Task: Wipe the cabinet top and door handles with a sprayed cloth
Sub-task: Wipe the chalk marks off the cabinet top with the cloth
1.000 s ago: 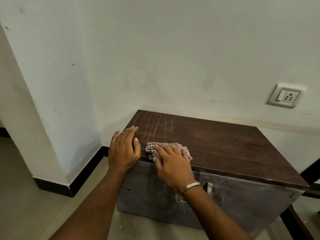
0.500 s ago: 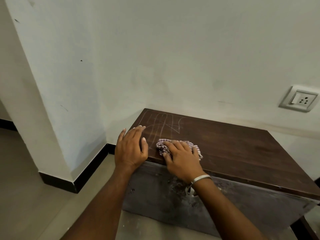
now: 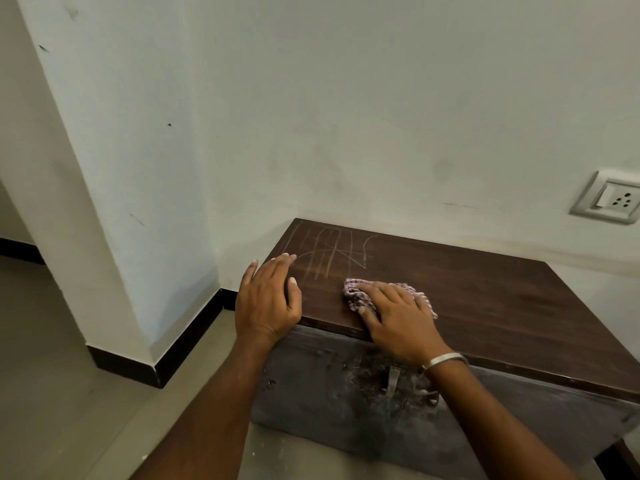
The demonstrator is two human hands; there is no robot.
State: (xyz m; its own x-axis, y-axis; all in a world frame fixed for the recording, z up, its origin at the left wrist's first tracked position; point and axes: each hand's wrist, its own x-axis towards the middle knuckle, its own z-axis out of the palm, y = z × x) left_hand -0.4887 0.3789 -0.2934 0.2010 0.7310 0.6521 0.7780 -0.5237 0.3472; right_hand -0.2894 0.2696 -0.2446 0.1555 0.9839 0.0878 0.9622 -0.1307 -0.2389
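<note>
Cloth: checked cloth (image 3: 356,295) lies near the front edge of the dark wooden cabinet top (image 3: 485,299), just right of pale scratch marks (image 3: 332,252).
Right hand (image 3: 401,320): flat on the cloth, fingers spread and pressing it down.
Left hand (image 3: 266,299): resting on the top's left front corner, fingers relaxed, holding nothing.
Door handle (image 3: 393,377): metal, on the dusty front below the right wrist.

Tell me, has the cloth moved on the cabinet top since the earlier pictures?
Yes. The cloth under the right hand slid right along the cabinet top, away from the left hand near the corner.
</note>
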